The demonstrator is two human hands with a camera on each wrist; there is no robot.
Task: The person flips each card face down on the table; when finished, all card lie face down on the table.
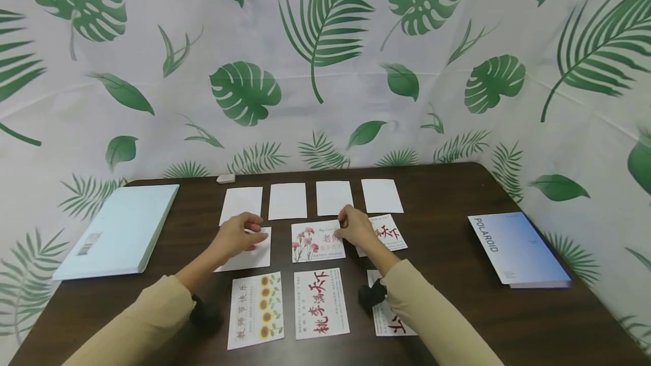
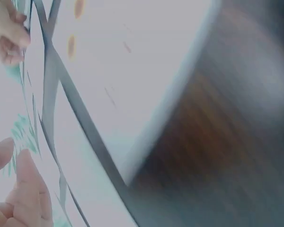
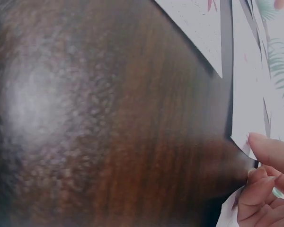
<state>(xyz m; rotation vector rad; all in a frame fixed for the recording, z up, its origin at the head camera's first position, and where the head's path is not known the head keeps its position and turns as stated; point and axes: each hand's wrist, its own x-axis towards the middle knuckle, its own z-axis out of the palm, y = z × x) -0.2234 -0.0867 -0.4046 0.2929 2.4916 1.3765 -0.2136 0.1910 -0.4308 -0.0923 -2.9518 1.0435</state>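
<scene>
My right hand (image 1: 357, 231) pinches the right edge of a greeting card (image 1: 310, 244) with pink carnations, in the middle of the head view. In the right wrist view the thumb (image 3: 272, 150) lies on that card's corner and the other fingers are curled below. A card with red characters (image 1: 390, 232) lies partly behind this hand. My left hand (image 1: 236, 237) hovers over a white card (image 1: 260, 257) and holds nothing; thumb and forefinger stand slightly apart in the left wrist view.
In front lie a sunflower card (image 1: 254, 309), a card with red writing (image 1: 321, 304) and another (image 1: 386, 312) partly under the right sleeve. Blank white cards (image 1: 287, 201) form the back row. A pale blue box (image 1: 122, 230) lies left, a blue Polaroid booklet (image 1: 519, 247) right, a small white block (image 1: 226, 178) behind.
</scene>
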